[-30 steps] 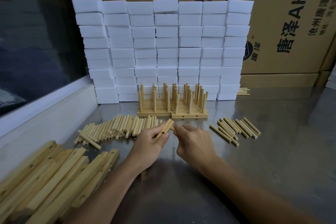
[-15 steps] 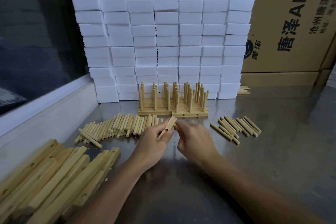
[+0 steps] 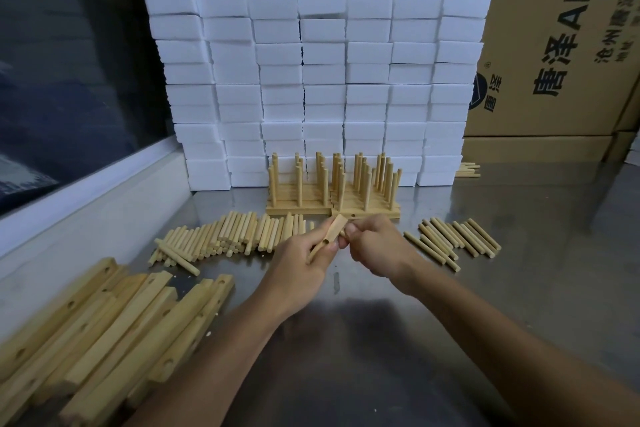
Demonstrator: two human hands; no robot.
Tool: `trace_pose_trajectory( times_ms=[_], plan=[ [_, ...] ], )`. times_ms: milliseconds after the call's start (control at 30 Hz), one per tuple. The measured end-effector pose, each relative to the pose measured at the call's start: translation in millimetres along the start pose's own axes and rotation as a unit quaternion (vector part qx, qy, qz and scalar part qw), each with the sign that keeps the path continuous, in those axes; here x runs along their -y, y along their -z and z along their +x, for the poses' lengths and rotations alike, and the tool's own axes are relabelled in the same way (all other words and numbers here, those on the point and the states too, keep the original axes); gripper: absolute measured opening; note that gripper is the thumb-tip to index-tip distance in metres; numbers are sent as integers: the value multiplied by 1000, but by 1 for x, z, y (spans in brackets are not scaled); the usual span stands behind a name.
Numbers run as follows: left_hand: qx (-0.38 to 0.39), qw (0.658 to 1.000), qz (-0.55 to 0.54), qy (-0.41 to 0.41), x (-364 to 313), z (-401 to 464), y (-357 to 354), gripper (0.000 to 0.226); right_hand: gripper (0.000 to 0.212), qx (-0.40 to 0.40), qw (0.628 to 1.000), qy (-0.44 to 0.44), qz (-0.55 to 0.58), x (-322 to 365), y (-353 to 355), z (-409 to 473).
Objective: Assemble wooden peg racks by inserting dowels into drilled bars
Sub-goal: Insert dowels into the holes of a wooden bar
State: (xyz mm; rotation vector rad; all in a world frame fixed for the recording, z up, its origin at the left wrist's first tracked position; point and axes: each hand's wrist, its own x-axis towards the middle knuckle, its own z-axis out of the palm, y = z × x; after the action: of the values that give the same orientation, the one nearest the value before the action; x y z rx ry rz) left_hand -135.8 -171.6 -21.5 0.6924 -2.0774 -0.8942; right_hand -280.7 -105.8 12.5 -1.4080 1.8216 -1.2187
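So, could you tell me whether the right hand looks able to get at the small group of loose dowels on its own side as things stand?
Probably yes. The loose dowels lie uncovered on the steel table just right of the right hand, with nothing between them. But its fingers are busy at the drilled bar the left hand grips.

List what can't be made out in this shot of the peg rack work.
Head view only:
- Any dowel in the right hand: hidden by its curled fingers.
- The drilled bar: lower part covered by the left hand.
- Pile of drilled bars: cut off by the left and bottom edges.
- Finished peg racks: back rows overlap, dowels uncountable.
- Cardboard boxes: print cropped by the frame.
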Motion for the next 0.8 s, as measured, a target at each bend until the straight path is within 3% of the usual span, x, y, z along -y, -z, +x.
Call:
trace_pose_trajectory(
  times_ms=[133, 267, 333, 533, 800],
  plan=[
    [-5, 1000, -10, 21, -2, 4, 0, 46, 29, -75, 978, 106, -164, 1, -3, 3],
    [-4, 986, -134, 99, -7, 5, -2, 38, 24, -159, 878, 231, -387, 2, -2, 0],
    [2, 968, -205, 147, -8, 5, -1, 33, 29, -196, 854, 263, -404, 1, 2, -1],
    [-22, 905, -343, 251, -1, 4, 9, 21, 32, -155, 924, 226, -268, -2, 10, 6],
    [-51, 867, -411, 276, 9, 3, 14, 27, 28, -109, 953, 179, -220, -13, 14, 7]
  ],
)
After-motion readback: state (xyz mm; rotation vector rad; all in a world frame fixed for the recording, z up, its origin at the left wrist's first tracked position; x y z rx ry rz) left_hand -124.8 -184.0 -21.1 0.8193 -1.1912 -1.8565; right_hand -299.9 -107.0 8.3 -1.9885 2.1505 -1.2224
